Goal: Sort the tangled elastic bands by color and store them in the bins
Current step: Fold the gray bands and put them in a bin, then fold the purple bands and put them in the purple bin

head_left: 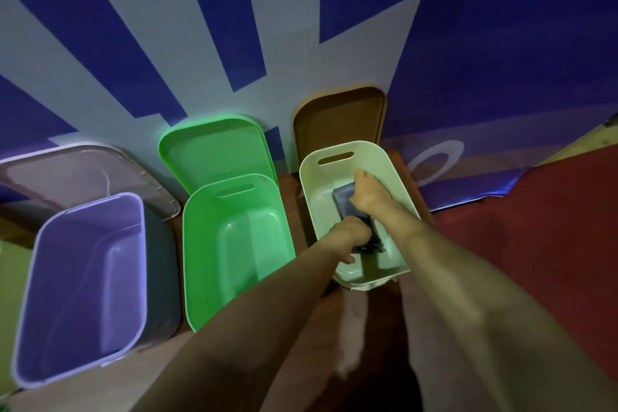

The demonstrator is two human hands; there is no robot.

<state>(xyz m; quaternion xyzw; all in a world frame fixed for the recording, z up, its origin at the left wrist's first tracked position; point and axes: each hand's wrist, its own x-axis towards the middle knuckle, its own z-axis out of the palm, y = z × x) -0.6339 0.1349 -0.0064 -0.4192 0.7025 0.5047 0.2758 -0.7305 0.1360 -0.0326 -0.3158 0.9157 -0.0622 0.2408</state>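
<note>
Three open bins stand in a row: a purple bin (pixel 83 281) on the left, a green bin (pixel 234 244) in the middle and a pale cream bin (pixel 337 157) on the right. The purple and green bins look bare inside. Both my hands reach into the cream bin. A dark flat packet (pixel 342 199) lies there, with dark tangled bands (pixel 373 246) at its near end. My left hand (pixel 349 234) grips the near end of the packet. My right hand (pixel 366 194) holds its far part, the fingers mostly hidden. The bands' colors are too dark to tell.
Lids lean against the blue and white banner (pixel 301 10) behind the bins: a greyish lid (pixel 83 170), a green lid (pixel 214 147) and a brown lid (pixel 337 117). A red cloth (pixel 535 227) covers the surface to the right. The bins stand close together.
</note>
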